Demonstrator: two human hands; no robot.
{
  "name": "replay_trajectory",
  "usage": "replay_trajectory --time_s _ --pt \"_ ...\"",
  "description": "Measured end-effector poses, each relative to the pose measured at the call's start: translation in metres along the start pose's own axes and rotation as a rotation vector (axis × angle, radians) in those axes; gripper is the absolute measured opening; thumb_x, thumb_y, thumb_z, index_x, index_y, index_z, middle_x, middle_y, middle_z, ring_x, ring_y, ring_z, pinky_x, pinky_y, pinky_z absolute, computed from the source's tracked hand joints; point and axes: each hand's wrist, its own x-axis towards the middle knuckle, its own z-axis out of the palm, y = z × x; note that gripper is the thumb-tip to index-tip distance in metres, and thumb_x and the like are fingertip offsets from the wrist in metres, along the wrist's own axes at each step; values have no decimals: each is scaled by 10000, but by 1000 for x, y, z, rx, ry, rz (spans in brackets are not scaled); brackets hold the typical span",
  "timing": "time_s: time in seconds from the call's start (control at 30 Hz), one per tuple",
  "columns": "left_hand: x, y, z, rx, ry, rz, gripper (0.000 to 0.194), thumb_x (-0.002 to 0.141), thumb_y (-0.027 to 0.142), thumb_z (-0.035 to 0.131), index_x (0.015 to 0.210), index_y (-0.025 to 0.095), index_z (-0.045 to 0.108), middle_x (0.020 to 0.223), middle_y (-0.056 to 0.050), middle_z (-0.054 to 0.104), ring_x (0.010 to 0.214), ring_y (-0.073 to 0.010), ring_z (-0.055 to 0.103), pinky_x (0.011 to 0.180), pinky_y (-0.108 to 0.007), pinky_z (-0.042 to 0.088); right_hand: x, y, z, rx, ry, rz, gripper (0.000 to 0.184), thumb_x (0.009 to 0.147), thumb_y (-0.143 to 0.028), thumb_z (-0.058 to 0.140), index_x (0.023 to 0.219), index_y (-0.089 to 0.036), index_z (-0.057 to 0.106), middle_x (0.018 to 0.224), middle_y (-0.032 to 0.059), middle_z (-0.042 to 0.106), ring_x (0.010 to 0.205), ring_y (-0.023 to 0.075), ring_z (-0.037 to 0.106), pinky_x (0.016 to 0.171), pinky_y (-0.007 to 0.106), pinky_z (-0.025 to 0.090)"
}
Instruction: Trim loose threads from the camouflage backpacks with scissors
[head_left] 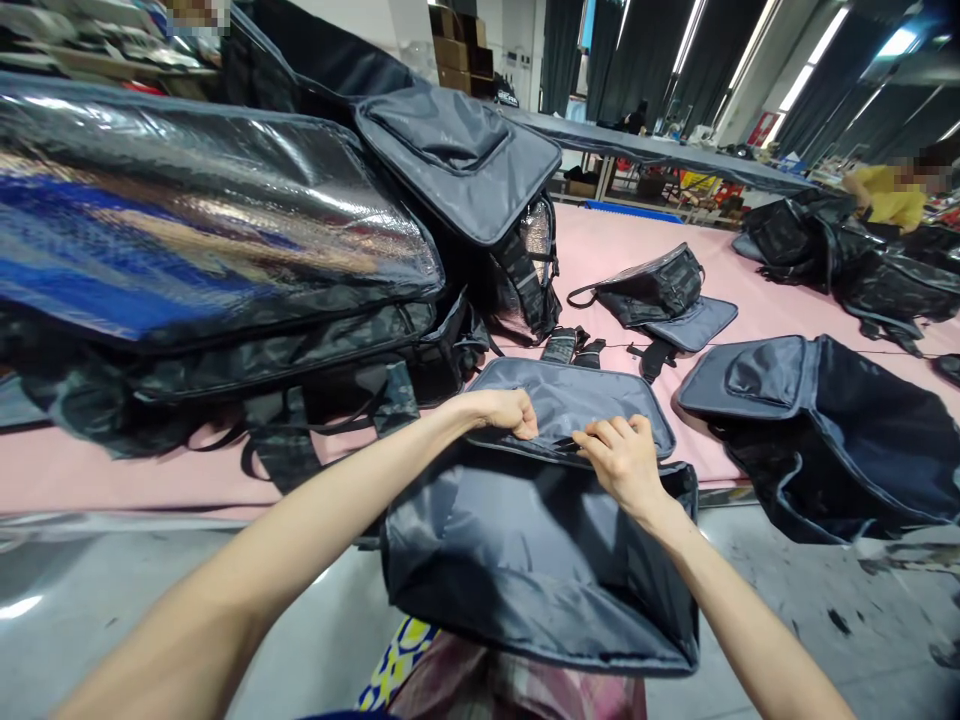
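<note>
An open black bag (517, 520) with a grey lining faces me at the table's near edge, its lid (547, 380) folded back onto the table. My left hand (510, 412) is closed, fingers curled down against the grey lining of the lid; its fingertips are partly hidden. To the right, my right hand (619, 455) bends over the lid's lower edge, thumb and fingers pinched together. A small dark piece shows at those fingertips, too small to name. The bag's mouth gapes below both hands.
Large silver-lined bags (225, 210) are piled on the left of the pink table (592, 240). Another open bag (817, 430) stands at right, with a smaller bag (660, 290) behind it. Farther back, a person in a yellow top (892, 195) is beside more bags.
</note>
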Motion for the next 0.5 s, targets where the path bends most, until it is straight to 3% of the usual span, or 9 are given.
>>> replay_trajectory --time_s 0.27,0.5 --pt "1 -2 1 -9 -13 1 85 461 220 597 499 154 635 461 20 531 489 -116 409 507 -218 320 16 4 5 65 -108 -35 132 837 -228 601 967 -229 628 890 6 651 784 157 471 727 345 240" --pt "0 -1 -1 0 -57 -17 124 478 163 602 584 136 662 564 17 599 569 -124 481 577 -210 377 18 11 0 140 -200 -30 166 807 -232 640 972 -233 622 889 -8 643 787 149 484 726 337 248"
